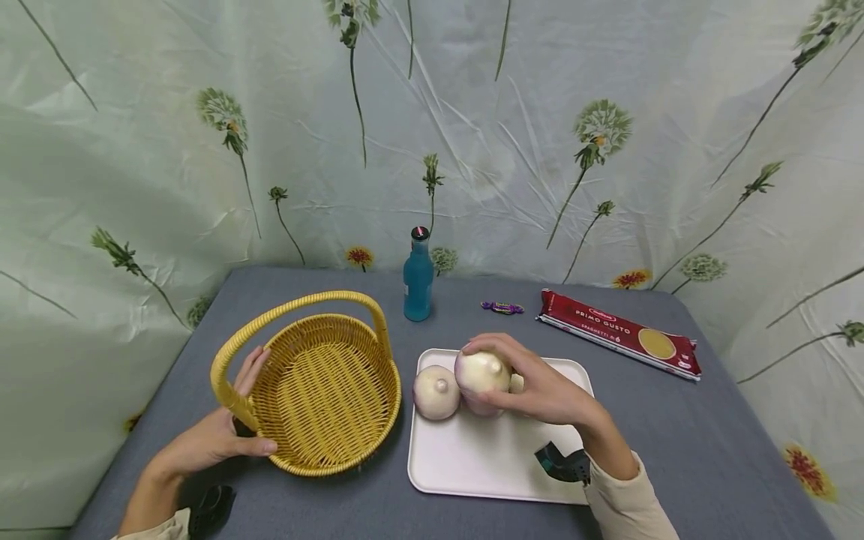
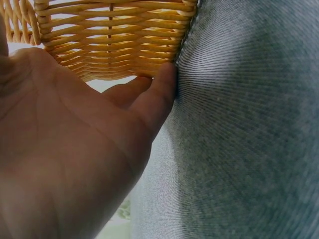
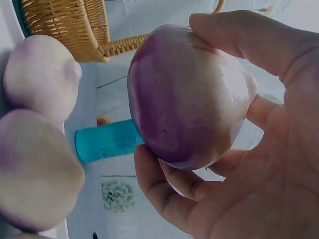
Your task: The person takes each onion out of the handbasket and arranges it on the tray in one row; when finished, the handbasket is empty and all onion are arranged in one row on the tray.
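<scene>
While right hand [image 1: 547, 390] curls fingers [image 3: 234, 35] round smooth purple-white onion [image 1: 481, 373], lifted just above white plastic tray [image 1: 472, 465], left hand [image 1: 216, 435] steadies yellow woven wicker basket [image 1: 324, 390] at near-left wall, fingers straight. Slick skin: onion could slip, judging by grip. Basket empty; tray holds more onions, one pale onion [image 1: 436, 391] at left.

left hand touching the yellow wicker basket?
Touching. In the left wrist view the left hand presses its fingertips against the yellow wicker basket; the head view shows it cupping the rim.
</scene>
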The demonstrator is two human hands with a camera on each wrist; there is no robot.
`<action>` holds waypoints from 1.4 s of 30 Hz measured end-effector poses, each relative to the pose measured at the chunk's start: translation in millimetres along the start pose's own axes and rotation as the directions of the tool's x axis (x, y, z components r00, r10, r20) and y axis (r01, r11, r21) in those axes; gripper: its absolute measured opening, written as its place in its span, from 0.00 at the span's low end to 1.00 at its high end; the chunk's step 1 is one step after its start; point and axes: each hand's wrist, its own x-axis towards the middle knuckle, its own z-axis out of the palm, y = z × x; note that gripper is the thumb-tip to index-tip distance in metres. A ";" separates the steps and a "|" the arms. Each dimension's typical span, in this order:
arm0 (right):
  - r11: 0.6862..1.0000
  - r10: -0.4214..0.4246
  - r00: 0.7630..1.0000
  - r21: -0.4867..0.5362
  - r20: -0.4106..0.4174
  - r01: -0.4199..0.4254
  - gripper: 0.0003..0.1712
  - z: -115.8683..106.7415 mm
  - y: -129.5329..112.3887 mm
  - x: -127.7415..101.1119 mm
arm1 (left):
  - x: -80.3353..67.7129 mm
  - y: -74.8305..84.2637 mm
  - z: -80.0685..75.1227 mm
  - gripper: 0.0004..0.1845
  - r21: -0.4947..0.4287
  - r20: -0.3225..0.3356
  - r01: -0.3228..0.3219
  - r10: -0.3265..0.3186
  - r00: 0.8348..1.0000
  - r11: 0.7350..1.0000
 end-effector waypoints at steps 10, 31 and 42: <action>0.999 0.035 0.999 -0.037 -0.039 -0.037 0.30 -7.4 8.9 -18.1 | -0.6 0.6 0.2 0.65 0.037 0.010 0.004 -0.004 1.000 0.999; 0.995 0.095 0.992 -0.014 -0.079 -0.096 0.32 -26.3 30.6 -55.2 | 0.6 -2.0 -0.5 0.65 0.011 0.011 -0.001 0.001 1.000 1.000; 0.994 0.090 0.989 -0.052 -0.113 -0.096 0.34 -47.2 41.6 -69.3 | -1.1 -0.2 1.0 0.65 0.008 0.005 -0.002 0.002 1.000 1.000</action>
